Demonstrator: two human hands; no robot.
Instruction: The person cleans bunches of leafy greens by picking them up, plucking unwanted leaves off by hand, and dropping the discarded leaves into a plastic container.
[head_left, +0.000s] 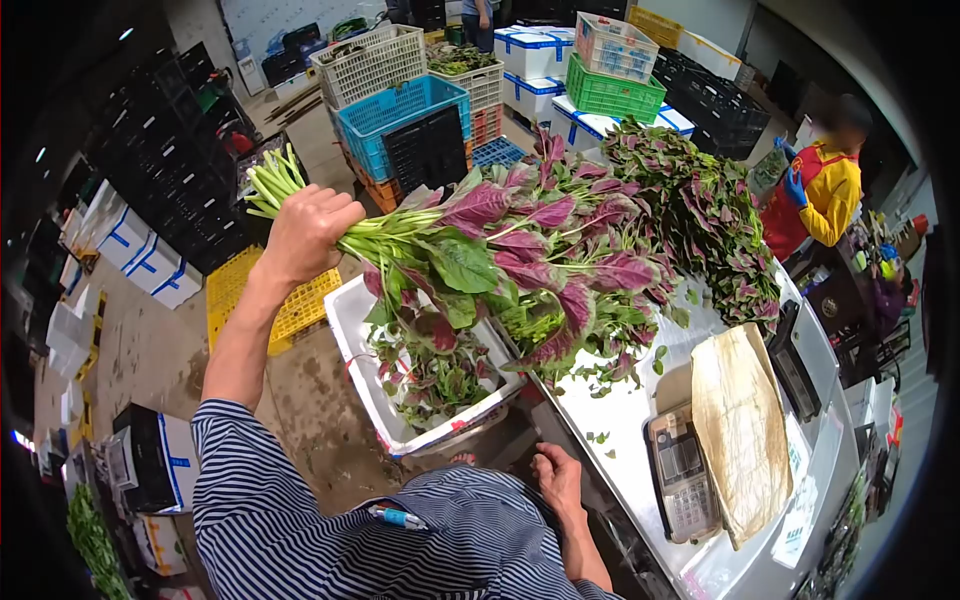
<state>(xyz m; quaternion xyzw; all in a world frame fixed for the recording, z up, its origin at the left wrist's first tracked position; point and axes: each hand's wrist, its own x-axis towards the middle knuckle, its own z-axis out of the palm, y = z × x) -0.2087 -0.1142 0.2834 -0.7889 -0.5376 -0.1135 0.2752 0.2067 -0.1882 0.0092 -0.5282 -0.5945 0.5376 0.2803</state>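
My left hand (312, 232) is closed round the pale green stems of a bunch of red amaranth (520, 225). The bunch lies nearly level, its purple and green leaves stretching right above a white foam box (352, 330) and the metal table (625, 470). Leafy trimmings (445, 380) lie inside the box. Beyond the bunch, a big heap of amaranth (690, 200) covers the far part of the table. Low beside the table's near edge, my right hand (557, 472) is loosely closed, with nothing visible in it. Some of its fingers are hidden from view.
On the table lie a covered keypad device (685, 480), a brown wrinkled sheet (740, 440) and a dark display unit (795, 360). A yellow pallet (235, 300) is on the floor. Blue crates (400, 110) stand ahead. A person in yellow sleeves (828, 190) works at right.
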